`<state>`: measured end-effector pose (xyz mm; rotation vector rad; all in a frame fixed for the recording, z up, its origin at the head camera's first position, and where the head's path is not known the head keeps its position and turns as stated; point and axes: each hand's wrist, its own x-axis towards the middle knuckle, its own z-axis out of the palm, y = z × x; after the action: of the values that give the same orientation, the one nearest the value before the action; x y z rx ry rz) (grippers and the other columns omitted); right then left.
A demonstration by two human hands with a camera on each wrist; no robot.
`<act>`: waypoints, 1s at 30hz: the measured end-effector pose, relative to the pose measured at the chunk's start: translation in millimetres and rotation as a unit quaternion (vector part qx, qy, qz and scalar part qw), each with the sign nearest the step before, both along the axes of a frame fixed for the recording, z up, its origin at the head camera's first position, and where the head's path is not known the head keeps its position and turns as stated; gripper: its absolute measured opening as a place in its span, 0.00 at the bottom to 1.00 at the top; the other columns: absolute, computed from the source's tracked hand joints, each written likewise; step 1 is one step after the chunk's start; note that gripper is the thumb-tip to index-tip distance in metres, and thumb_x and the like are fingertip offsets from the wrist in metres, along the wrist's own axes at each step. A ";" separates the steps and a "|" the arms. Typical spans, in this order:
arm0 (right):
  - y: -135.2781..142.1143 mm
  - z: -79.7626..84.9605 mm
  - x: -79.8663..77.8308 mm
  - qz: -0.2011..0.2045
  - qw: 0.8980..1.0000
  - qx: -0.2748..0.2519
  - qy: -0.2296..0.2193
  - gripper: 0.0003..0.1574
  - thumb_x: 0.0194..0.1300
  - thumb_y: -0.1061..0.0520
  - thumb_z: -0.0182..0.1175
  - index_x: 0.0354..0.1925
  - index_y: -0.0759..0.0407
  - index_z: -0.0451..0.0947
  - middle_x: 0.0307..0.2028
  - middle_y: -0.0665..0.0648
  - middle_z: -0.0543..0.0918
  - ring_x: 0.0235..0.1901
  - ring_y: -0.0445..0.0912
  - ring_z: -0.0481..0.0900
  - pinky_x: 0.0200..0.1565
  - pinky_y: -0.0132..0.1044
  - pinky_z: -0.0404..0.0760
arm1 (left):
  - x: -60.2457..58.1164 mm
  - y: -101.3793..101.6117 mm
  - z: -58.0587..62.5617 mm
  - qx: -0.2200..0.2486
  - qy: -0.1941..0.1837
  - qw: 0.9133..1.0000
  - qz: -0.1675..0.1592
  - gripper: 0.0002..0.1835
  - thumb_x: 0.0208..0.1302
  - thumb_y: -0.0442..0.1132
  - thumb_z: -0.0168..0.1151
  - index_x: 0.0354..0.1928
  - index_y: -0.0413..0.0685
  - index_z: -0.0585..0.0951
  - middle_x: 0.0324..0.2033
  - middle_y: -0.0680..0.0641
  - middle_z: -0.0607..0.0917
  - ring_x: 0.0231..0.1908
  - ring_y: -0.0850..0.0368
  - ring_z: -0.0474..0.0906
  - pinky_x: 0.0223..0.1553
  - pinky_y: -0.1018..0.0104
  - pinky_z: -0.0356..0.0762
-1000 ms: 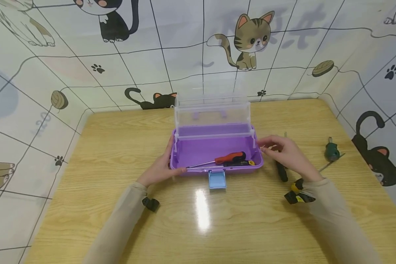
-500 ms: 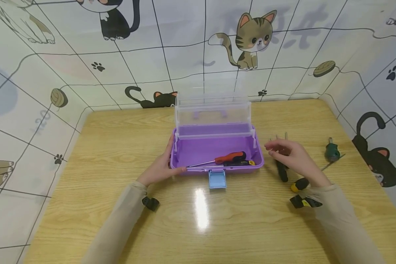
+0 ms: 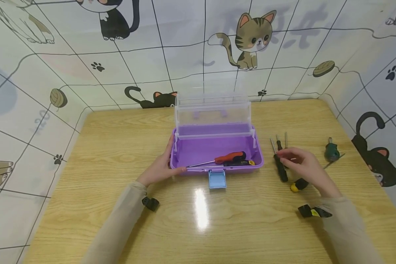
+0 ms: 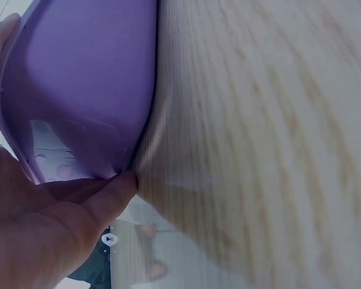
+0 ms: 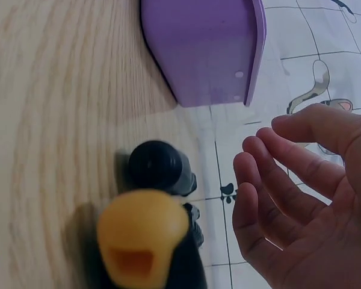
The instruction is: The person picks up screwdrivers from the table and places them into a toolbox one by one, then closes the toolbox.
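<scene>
A purple toolbox [image 3: 214, 148] stands with its clear lid raised. Its blue latch [image 3: 217, 179] hangs down at the front. Inside lie an orange-and-black screwdriver [image 3: 229, 157] and a black-and-yellow one [image 3: 241, 163]. My left hand [image 3: 160, 167] grips the box's left end, thumb at the front rim and fingers along the side. My right hand [image 3: 301, 165] hovers over the screwdrivers right of the box, fingers loosely bent and nothing between them. Closest to its fingertips is a black screwdriver [image 3: 280, 168]; other slim shafts show behind it. A yellow-ended screwdriver [image 5: 141, 235] lies partly under the hand.
A stubby dark green screwdriver [image 3: 332, 152] lies farther right, across the thin shaft beside it. The wooden table [image 3: 118, 146] meets a cat-patterned wall covering [image 3: 184, 66] at the back and sides.
My right hand has moved right, from the toolbox's right end to above the loose screwdrivers, uncovering several of their shafts. The left hand stays on the box.
</scene>
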<state>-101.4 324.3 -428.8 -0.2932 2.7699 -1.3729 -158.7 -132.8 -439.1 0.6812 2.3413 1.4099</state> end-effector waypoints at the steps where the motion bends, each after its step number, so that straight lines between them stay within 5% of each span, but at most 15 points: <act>1: 2.3 -0.5 1.9 -0.003 1.000 -0.002 -0.002 0.17 0.70 0.61 0.58 0.53 0.69 0.77 0.48 0.66 0.81 0.42 0.33 0.77 0.42 0.21 0.75 | -1.7 -0.9 -5.1 0.001 0.002 1.000 0.001 0.63 0.57 0.36 0.71 0.75 0.53 0.28 0.74 0.35 0.41 0.60 0.32 0.67 0.57 0.44 0.70; 3: 7.6 -1.3 6.0 -0.011 1.000 -0.004 -0.004 0.18 0.70 0.60 0.57 0.54 0.69 0.77 0.48 0.63 0.82 0.42 0.33 0.77 0.41 0.21 0.75 | -5.4 -2.5 -16.0 0.001 0.006 1.000 0.003 0.65 0.56 0.38 0.72 0.75 0.61 0.27 0.74 0.39 0.42 0.60 0.34 0.68 0.56 0.45 0.70; 8: 20.6 -1.4 15.2 -0.037 0.999 0.002 0.007 0.19 0.69 0.61 0.58 0.55 0.70 0.76 0.45 0.54 0.83 0.40 0.30 0.77 0.40 0.19 0.73 | -7.3 -4.1 -21.8 0.009 -0.003 1.000 0.005 0.65 0.55 0.46 0.73 0.74 0.70 0.27 0.75 0.43 0.43 0.60 0.39 0.69 0.55 0.49 0.72; 19: 43.9 -8.5 33.3 -0.068 0.997 0.030 0.003 0.19 0.68 0.62 0.59 0.55 0.71 0.75 0.44 0.37 0.79 0.40 0.26 0.74 0.38 0.18 0.72 | -6.4 -5.4 -21.2 -0.001 -0.001 1.000 0.004 0.65 0.56 0.48 0.73 0.74 0.69 0.27 0.75 0.42 0.44 0.61 0.38 0.68 0.56 0.49 0.72; 27: 48.8 -11.7 42.5 -0.041 0.998 0.040 -0.038 0.21 0.68 0.63 0.58 0.57 0.73 0.73 0.43 0.59 0.84 0.37 0.29 0.77 0.33 0.24 0.76 | -5.9 -5.4 -20.9 0.014 -0.006 1.000 0.004 0.65 0.55 0.44 0.73 0.74 0.72 0.27 0.75 0.45 0.42 0.62 0.40 0.67 0.57 0.50 0.70; 30: 50.2 -13.2 44.4 -0.042 0.997 0.044 -0.038 0.22 0.68 0.63 0.59 0.57 0.73 0.73 0.43 0.61 0.84 0.37 0.29 0.78 0.33 0.23 0.76 | -6.1 -5.5 -21.3 0.018 -0.003 1.000 0.003 0.65 0.55 0.44 0.73 0.74 0.72 0.27 0.75 0.45 0.42 0.62 0.40 0.67 0.57 0.50 0.70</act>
<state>-57.0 374.5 -442.0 -0.1206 2.7981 -1.2458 -164.9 -138.3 -460.3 0.6793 2.3212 1.4574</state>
